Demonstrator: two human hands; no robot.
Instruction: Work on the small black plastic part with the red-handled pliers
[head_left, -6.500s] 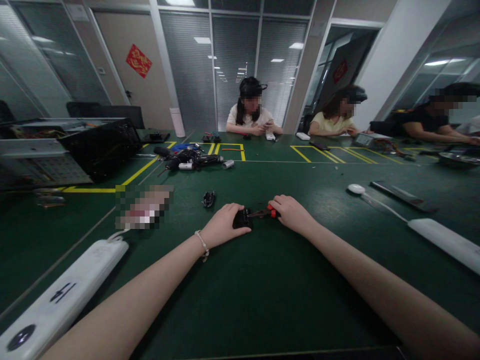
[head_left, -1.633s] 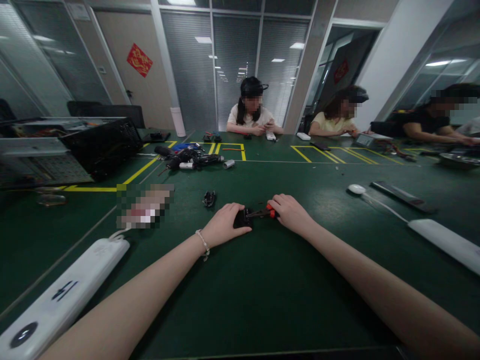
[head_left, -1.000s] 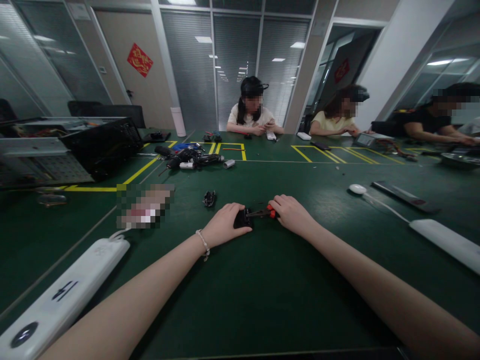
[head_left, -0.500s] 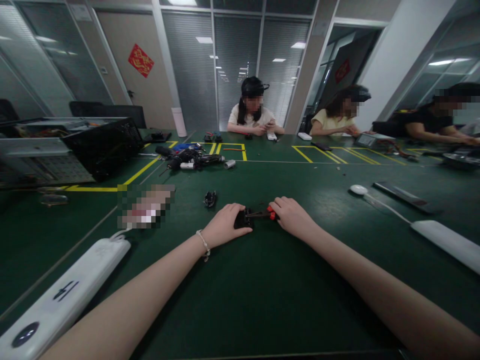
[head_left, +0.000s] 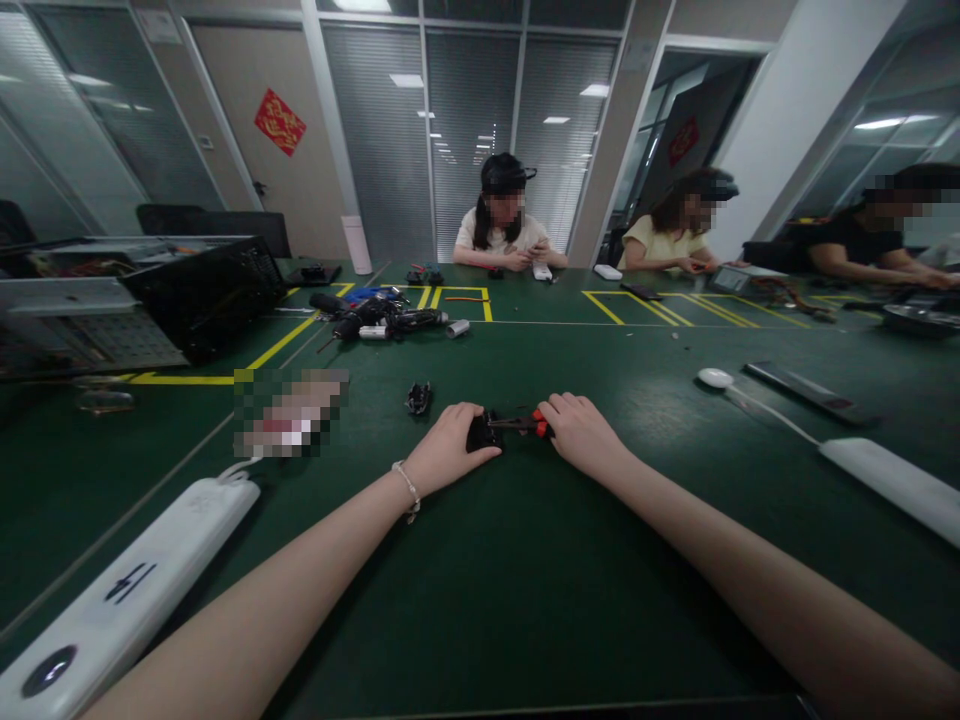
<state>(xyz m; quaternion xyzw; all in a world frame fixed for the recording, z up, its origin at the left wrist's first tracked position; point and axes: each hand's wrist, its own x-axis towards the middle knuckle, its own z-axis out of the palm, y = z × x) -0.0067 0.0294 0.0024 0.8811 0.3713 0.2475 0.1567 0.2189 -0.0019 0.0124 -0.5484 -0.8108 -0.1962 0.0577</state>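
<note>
Between the thumb and fingers of my left hand (head_left: 451,440) is a small black plastic part (head_left: 484,432), held against the green table. My right hand (head_left: 581,428) is closed around the red handles of a pair of pliers (head_left: 517,425). The pliers' dark jaws point left and meet the black part's right side; whether they grip it I cannot tell. Just left of and beyond my left hand lies another small black piece (head_left: 419,398), apart from both hands.
A pile of black tools and parts (head_left: 382,315) lies farther back. An opened computer case (head_left: 217,300) stands at the left. White power banks (head_left: 150,580) and a white mouse-shaped device (head_left: 715,378) flank my arms. Co-workers (head_left: 502,220) sit across the green table (head_left: 525,600).
Both hands stay almost in place, with the black part and pliers between them. The pliers have tilted very slightly. The whole view has shifted by a few pixels.
</note>
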